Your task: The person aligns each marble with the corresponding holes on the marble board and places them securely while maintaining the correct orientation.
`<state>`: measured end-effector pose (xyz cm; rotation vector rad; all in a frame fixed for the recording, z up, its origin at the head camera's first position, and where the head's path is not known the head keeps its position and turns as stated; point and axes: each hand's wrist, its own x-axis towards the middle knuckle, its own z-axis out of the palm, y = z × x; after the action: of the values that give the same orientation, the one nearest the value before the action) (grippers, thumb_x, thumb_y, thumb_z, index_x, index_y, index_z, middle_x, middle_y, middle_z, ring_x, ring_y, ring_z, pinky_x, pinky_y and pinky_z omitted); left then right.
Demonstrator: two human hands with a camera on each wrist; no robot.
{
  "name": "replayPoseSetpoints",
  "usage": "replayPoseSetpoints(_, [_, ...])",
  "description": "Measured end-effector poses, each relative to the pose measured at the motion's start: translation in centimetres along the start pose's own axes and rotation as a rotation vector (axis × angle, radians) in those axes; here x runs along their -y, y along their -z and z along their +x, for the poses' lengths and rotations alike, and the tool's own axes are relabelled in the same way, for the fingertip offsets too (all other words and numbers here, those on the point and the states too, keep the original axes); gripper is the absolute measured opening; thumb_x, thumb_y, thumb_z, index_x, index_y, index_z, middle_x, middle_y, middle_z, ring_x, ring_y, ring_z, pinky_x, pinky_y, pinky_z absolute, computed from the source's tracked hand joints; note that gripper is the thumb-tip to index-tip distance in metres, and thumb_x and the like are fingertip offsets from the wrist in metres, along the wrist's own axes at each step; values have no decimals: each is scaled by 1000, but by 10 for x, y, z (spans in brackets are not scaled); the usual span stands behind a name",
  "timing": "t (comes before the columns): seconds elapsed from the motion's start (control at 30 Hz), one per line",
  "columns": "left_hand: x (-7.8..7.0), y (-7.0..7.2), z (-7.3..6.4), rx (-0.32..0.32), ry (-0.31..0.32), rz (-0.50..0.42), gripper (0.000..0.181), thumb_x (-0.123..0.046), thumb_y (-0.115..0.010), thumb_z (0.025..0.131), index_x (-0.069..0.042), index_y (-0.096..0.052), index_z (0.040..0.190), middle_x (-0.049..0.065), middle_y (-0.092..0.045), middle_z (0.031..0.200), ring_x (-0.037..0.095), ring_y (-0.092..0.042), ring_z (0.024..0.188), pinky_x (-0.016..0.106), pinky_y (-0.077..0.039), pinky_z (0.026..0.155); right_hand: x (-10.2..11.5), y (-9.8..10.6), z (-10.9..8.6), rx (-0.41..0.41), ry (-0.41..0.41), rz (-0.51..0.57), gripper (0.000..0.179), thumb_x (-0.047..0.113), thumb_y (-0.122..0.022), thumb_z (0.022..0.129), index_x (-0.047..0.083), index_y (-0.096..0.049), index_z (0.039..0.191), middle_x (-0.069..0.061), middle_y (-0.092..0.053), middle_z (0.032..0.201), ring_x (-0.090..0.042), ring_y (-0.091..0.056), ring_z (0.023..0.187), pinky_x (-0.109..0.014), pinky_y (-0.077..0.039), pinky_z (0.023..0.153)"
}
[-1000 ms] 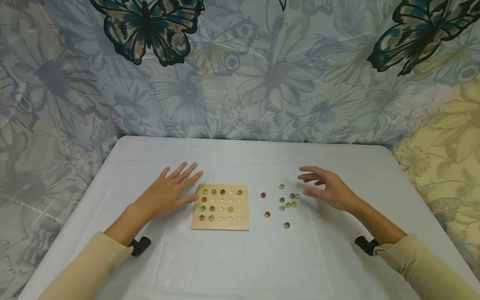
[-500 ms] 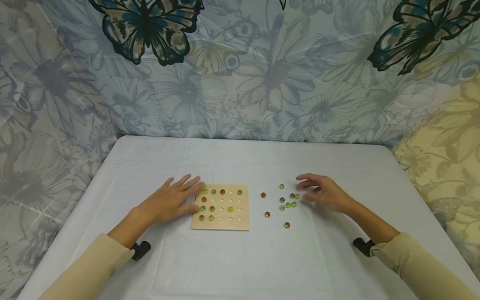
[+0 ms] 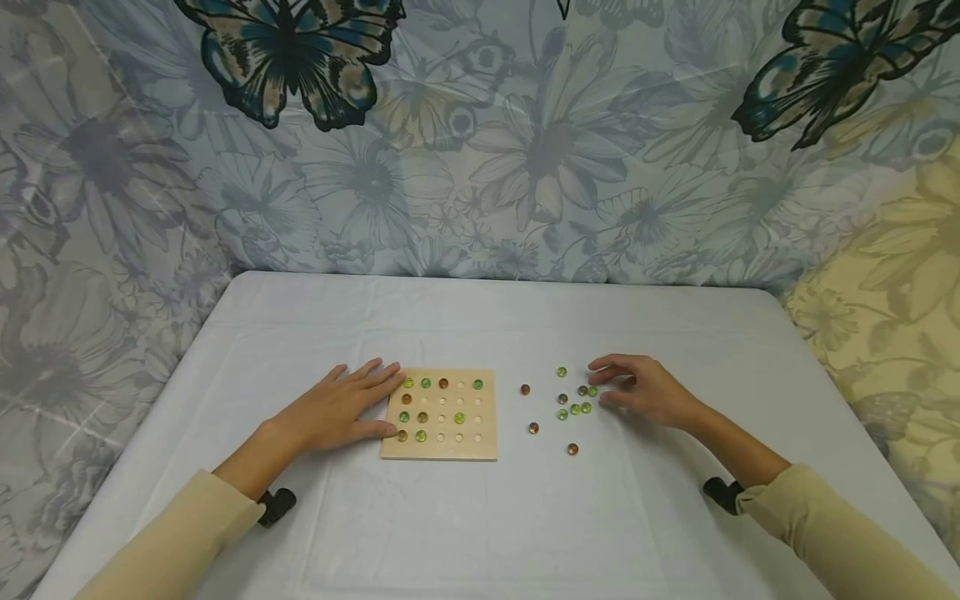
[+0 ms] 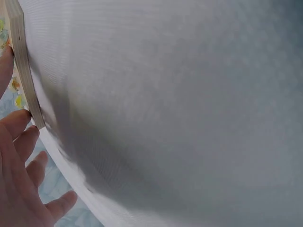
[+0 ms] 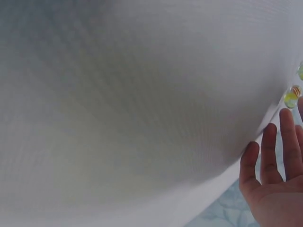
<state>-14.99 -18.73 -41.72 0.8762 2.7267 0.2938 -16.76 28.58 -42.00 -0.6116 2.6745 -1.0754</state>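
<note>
A square wooden board (image 3: 487, 402) with rows of round hollows lies on the white cloth, several green and brown glass marbles (image 3: 422, 417) sitting in its hollows, mostly at the left. My left hand (image 3: 326, 412) spreads along the board's left side, its thumb and forefinger resting on that edge. In the left wrist view the fingers (image 4: 16, 124) reach the board's side (image 4: 24, 66). To the right of the board, loose marbles (image 3: 576, 408) lie scattered. My right hand (image 3: 652, 392) is beside them, fingers loosely bent, fingertips right at a green marble (image 3: 592, 391). In the right wrist view, marbles (image 5: 290, 98) show just past its fingertips.
A white cloth (image 3: 465, 533) covers the table. Brown marbles (image 3: 573, 449) lie apart, nearer the front. Behind the table hangs a patterned fabric (image 3: 495, 183) with flowers and butterflies. A black wrist camera (image 3: 277, 507) sits at the left cuff.
My left hand has come down and toward me onto the board's left edge. My right hand has moved slightly left and lower, closer to the loose marbles. The marbles keep their places.
</note>
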Motion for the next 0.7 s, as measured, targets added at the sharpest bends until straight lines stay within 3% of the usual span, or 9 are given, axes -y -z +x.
replayPoseSetpoints(0.37, [4,-5,-2,-37,-31,46,83,-65,-51,94,-17,-30,158,2,-26,163,29,-20,150,64,-19,114,4,-5,2,-29,-1,-49,35,-1,-77,83,0,-68,117,-3,-75,102,-28,-67,104,-44,-54,84])
replayPoseSetpoints(0.7, [2,-3,-2,-54,-52,66,82,-63,-54,94,-16,-31,158,4,-29,162,30,-23,150,63,-22,113,5,-8,5,-60,-19,-54,31,-6,-76,81,-1,-69,112,-2,-76,95,-35,-65,108,-56,-43,99])
